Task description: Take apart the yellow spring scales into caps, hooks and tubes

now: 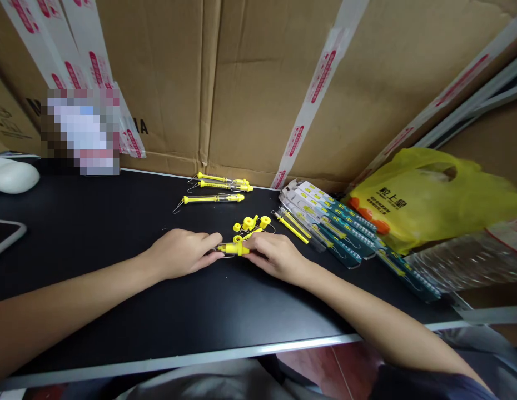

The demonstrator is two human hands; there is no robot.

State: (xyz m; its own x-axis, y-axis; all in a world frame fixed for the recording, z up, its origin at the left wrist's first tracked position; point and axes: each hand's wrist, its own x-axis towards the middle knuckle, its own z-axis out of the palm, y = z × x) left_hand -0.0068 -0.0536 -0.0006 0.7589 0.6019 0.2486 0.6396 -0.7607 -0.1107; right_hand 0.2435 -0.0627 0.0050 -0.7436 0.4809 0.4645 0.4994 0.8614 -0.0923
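2 hands holding 1 yellow piece, 3 spring scales beyond

Spring scale partly hidden by hands

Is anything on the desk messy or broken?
Nothing looks clearly broken. But the spring scale boxes on the right are fanned out crookedly instead of squarely stacked, and loose yellow parts lie jumbled just beyond the right hand, which looks untidy.
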